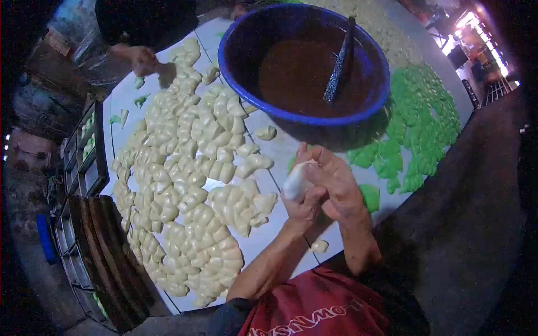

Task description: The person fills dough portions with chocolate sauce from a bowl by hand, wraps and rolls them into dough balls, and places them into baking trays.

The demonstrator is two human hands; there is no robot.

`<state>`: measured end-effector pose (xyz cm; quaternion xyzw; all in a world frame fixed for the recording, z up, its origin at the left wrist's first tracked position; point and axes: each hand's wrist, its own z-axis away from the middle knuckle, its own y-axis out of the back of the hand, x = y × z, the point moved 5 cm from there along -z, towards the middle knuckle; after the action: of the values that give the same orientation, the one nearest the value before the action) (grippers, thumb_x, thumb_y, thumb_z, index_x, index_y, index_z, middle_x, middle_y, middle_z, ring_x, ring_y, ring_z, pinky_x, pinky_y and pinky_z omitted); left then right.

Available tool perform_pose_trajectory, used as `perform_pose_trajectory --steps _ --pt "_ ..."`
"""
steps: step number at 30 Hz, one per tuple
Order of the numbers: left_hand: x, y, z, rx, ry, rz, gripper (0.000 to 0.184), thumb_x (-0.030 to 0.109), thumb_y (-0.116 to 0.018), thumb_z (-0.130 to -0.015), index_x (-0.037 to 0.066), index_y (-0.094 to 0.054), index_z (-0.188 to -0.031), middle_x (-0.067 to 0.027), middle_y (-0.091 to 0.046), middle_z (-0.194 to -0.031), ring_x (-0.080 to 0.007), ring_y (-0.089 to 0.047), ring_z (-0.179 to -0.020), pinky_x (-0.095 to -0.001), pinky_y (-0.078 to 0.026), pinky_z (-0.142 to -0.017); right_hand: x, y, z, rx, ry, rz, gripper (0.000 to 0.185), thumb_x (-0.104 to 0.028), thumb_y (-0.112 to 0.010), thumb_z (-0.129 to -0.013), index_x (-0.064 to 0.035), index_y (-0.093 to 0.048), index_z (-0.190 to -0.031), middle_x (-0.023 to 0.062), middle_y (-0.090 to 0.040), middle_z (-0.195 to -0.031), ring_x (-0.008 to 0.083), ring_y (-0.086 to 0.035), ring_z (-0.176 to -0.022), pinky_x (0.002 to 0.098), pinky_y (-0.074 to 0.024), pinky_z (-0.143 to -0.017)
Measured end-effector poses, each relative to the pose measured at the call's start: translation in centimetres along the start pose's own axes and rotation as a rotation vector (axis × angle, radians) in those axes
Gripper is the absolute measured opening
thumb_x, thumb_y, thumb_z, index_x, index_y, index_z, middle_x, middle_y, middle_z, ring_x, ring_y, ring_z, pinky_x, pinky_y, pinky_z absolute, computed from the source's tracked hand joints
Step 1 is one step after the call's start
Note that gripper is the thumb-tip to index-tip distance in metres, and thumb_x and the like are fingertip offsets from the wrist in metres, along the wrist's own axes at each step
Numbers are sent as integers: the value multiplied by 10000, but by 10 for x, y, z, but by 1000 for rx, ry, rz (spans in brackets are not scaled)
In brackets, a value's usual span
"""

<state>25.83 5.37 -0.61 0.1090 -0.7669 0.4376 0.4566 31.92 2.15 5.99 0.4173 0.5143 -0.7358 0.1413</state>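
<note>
A pale, smooth piece of dough [296, 182] sits between my two hands, just in front of the blue basin. My left hand [302, 208] cups it from below, fingers partly hidden behind it. Against its upper right side press the bent fingers of my right hand [336, 180]. To the left spread many cream dough pieces [190, 168] in a broad mass on the white tiled table [269, 147]. Flat green dough pieces [423, 120] cover the right side. One small cream piece [319, 246] lies below my hands.
The large blue basin [252, 101] holds brown filling [297, 73] and a dark-handled tool [339, 64]. At the upper left, another person's hand [141, 59] reaches over the table edge. Dark trays [92, 168] stand along the left side.
</note>
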Motion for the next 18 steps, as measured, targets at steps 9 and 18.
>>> perform_pose_trajectory --steps 9,18 --pt "19 34 -6 -134 544 -275 482 166 -617 -958 12 -466 -1389 -145 -666 -1152 -144 -627 -1004 -267 -501 -853 -73 27 -177 -245 185 1549 255 -272 -555 -934 -26 -590 -990 110 -666 -883 227 -665 -817 365 -514 -696" --pt "37 70 5 35 584 -326 384 163 -608 -962 -22 -549 -1294 -105 -673 -1086 -144 -631 -956 -281 -503 -856 -2 72 -217 -629 -187 1710 327 -279 -613 -836 -33 -650 -1049 179 -691 -981 319 -661 -924 440 -511 -798"
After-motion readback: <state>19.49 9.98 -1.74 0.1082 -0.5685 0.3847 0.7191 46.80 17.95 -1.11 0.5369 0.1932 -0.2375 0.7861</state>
